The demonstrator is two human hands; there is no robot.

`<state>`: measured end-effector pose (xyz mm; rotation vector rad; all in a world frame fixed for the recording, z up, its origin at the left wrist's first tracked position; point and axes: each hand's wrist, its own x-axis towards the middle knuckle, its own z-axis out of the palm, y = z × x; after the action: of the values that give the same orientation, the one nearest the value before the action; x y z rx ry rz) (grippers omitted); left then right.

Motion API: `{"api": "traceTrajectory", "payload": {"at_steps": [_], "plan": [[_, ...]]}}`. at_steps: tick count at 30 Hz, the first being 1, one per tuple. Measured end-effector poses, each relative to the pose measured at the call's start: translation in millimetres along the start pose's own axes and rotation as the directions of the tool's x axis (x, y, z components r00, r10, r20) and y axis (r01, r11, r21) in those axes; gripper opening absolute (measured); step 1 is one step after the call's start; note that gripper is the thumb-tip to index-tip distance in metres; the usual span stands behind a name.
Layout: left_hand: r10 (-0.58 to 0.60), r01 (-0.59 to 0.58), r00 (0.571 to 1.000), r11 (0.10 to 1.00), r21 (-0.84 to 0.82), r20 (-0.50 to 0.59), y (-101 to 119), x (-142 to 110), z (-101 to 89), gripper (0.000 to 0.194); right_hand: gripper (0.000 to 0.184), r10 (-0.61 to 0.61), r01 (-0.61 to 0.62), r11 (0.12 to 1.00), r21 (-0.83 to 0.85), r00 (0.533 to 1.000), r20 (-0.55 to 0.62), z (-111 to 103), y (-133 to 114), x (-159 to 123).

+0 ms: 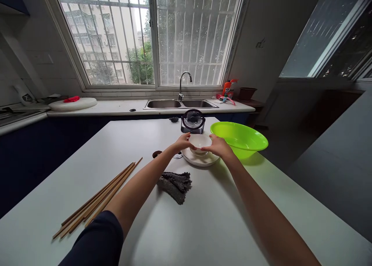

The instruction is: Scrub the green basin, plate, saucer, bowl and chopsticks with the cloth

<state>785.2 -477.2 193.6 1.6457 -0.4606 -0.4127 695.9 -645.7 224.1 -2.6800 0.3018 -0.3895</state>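
Observation:
A white bowl (200, 141) is held from both sides, right above or on a white plate (200, 161); I cannot tell whether it touches the plate. My left hand (183, 142) grips the bowl's left rim and side. On the opposite side, my right hand (218, 146) has its thumb and fingers around the wall. Just behind the bowl stands a small dark fan (193, 120). A crumpled dark grey cloth (176, 184) lies on the table in front of the plate, partly behind my left forearm.
To the right is a bright green basin (241, 138). Several wooden chopsticks (101, 196) lie at the left of the white table (139, 134). A brown round object (157, 154) sits beside my left forearm. Beyond are a double sink (164, 103) and a tap (180, 86).

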Motion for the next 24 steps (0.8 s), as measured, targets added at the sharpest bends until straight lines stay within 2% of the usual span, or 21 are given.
{"api": "traceTrajectory", "payload": {"at_steps": [4, 9, 12, 18, 24], "plan": [[-0.01, 0.01, 1.0, 1.0, -0.009, 0.007, 0, -3, 1.8, 0.117, 0.053, -0.008, 0.008, 1.0, -0.025, 1.0, 0.025, -3, -2, -2], [-0.013, 0.014, 1.0, 1.0, -0.014, 0.024, 1, -4, 2.5, 0.118, 0.062, 0.048, -0.048, 0.999, 0.003, 0.995, 0.082, -2, -1, -2], [-0.007, 0.008, 0.999, 1.0, -0.012, 0.039, 2, -5, 2.6, 0.118, 0.061, 0.057, -0.057, 0.998, -0.001, 0.993, 0.105, -2, -2, -2], [0.017, -0.018, 0.996, 1.0, 0.009, 0.087, 1, -7, 2.8, 0.104, 0.054, 0.078, -0.07, 0.996, -0.052, 0.985, 0.154, -6, -7, -5], [-0.002, -0.004, 0.996, 0.998, 0.067, 0.084, 8, -16, -5.6, 0.122, 0.051, 0.094, -0.073, 0.989, -0.132, 0.982, 0.162, -14, -17, -12]]}}
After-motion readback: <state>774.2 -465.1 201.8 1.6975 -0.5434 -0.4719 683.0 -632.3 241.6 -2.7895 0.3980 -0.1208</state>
